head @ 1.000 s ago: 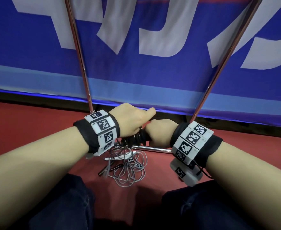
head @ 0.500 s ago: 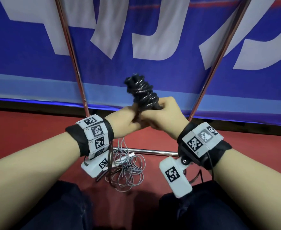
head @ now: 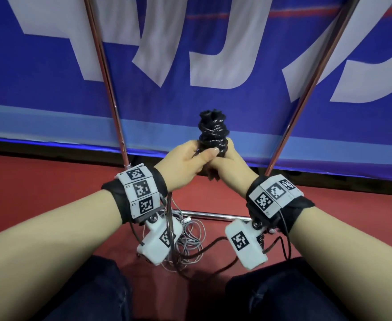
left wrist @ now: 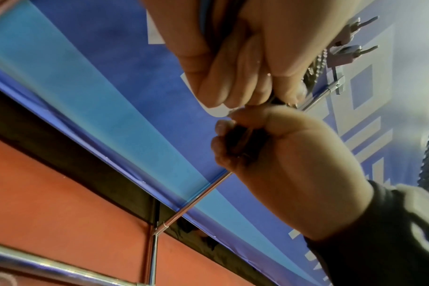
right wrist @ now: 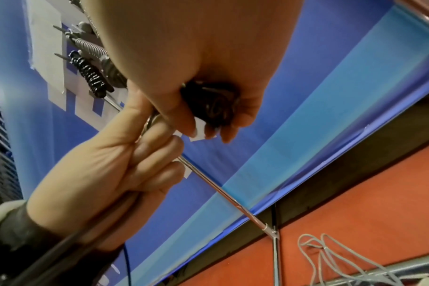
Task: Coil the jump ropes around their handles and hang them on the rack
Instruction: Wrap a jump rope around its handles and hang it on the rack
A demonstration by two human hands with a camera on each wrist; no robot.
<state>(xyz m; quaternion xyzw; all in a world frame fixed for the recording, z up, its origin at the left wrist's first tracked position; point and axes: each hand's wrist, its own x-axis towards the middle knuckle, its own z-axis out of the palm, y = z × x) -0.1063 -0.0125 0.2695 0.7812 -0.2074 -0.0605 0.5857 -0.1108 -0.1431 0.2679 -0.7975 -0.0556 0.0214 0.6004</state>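
- Nearest to us are two knees in dark trousers [head: 79, 295] above a red floor [head: 39, 181].
- On the floor lies a loose grey jump rope [head: 191, 242], thin and smooth, in a tangle beside the low bar of the metal rack [head: 213, 215].
- Our right hand [head: 230, 167] has its fingers [right wrist: 203, 125] curled tight round the black jump rope [head: 212, 133]; it stands upright, its shiny cord coiled round the handles.
- Our left hand [head: 185, 163] pinches the loose black cord against the bundle with the thumb.
- Higher on the rack hang coiled ropes [right wrist: 91, 77], one black.
- Behind stands a blue banner [head: 236, 105] with white shapes.
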